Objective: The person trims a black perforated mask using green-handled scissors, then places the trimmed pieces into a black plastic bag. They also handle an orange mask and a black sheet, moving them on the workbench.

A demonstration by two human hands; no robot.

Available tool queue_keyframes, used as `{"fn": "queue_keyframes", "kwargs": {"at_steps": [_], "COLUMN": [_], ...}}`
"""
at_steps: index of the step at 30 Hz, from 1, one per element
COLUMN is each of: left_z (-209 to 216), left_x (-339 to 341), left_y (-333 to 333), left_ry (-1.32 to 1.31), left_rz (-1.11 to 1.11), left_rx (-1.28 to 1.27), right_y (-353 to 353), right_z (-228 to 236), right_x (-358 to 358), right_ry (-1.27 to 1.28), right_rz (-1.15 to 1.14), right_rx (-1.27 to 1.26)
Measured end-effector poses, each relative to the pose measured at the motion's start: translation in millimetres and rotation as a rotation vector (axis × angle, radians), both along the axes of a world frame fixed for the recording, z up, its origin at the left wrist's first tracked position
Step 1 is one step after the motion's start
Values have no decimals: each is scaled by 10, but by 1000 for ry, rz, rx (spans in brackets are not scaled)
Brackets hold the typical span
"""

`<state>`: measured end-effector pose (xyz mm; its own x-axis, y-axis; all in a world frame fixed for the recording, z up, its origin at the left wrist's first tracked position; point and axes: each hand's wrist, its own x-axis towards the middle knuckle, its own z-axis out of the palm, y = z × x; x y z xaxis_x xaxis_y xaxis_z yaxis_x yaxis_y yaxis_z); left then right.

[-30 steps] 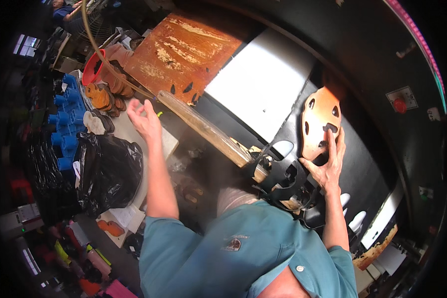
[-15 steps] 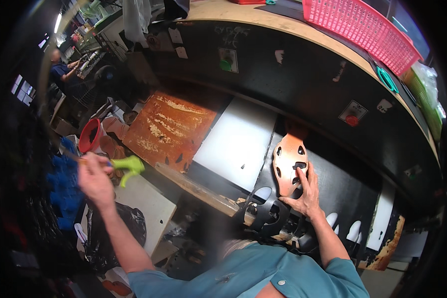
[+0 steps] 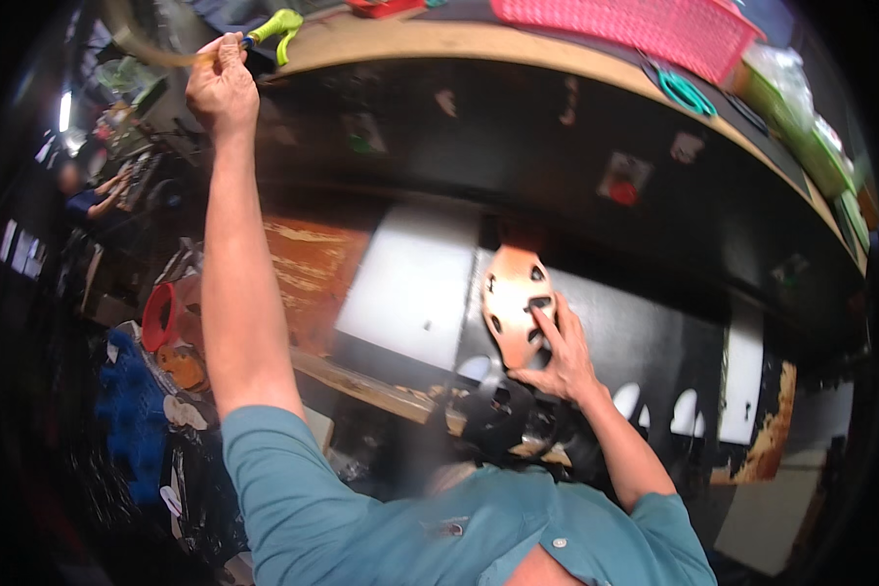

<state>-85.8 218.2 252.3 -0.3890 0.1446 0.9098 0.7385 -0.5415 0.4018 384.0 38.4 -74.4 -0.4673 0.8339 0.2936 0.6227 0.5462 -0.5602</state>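
My left hand (image 3: 225,88) is raised high at the upper left, its fingers closed round the hose end of a lime-green air blow gun (image 3: 278,32). A tan sole-shaped piece (image 3: 518,298) with several dark slots lies on the black worktop. My right hand (image 3: 562,356) grips it at its near end and right edge, thumb below and fingers along the side. Just nearer to me is a black strappy sandal upper (image 3: 498,415), blurred and partly hidden. The far tip of the tan piece runs into shadow under the shelf.
White sole-shaped pieces (image 3: 687,412) lie right of my right arm. A white sheet (image 3: 415,278) and a worn brown board (image 3: 313,273) cover the left worktop. Above, a wooden shelf (image 3: 400,44) carries a pink basket (image 3: 625,29) and teal-handled scissors (image 3: 687,93). A person (image 3: 88,195) works far left.
My left hand has swung up and away from the lower left to shelf height, carrying the air blow gun. My right hand keeps its grip on the tan piece. The view has shifted.
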Motion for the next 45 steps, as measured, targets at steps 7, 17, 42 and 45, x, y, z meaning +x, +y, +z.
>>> {"fn": "queue_keyframes", "kwargs": {"at_steps": [7, 17, 42, 45], "left_z": [-776, -2647, -3166, -3425], "left_x": [-160, 1425, 2465, 2741], "left_y": [535, -1056, -2999, -3227], "left_ry": [201, 132, 45, 289], "left_rz": [357, -357, -598, -566], "left_rx": [-683, -928, -826, -779], "right_y": [-3, 13, -362, -590], "right_z": [-48, -13, 169, 185], "right_x": [15, -8, 383, 629], "right_ry": [35, 59, 201, 326], "right_rz": [-2, -12, -113, -366], "right_rx": [-24, 23, -53, 6]}}
